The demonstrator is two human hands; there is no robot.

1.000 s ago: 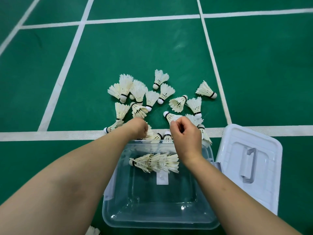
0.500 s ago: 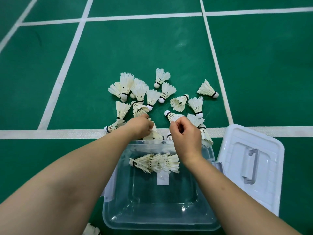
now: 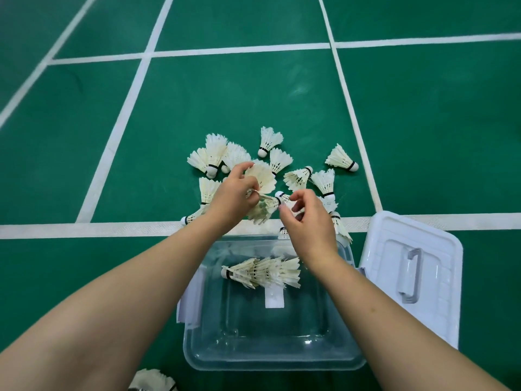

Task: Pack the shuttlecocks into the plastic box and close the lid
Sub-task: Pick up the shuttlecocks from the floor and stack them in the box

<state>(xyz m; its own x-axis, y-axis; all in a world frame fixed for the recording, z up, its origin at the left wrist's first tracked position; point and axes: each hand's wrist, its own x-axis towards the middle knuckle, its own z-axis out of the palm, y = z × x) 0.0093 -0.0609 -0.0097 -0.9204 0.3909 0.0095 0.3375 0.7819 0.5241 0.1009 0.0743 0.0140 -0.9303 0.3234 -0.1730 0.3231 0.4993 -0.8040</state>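
Note:
Several white feather shuttlecocks (image 3: 341, 159) lie scattered on the green court floor beyond a clear plastic box (image 3: 270, 359). A nested stack of shuttlecocks (image 3: 265, 272) lies inside the box near its far wall. My left hand (image 3: 228, 198) grips shuttlecocks (image 3: 262, 179), their feather skirts fanning out above and below my fingers. My right hand (image 3: 307, 221) pinches another shuttlecock (image 3: 283, 199) by its cork end, close to my left hand. The white lid (image 3: 408, 275) lies flat to the right of the box, handle up.
White court lines (image 3: 112, 227) cross the floor; one runs just behind the box. One more shuttlecock (image 3: 153, 380) lies at the bottom edge, left of the box. White latch flaps (image 3: 186, 309) hang on the box's left side.
Both hands have lifted away from the box's far edge toward the pile. My left hand now holds shuttlecocks raised off the floor, and my right fingers have opened around a cork end.

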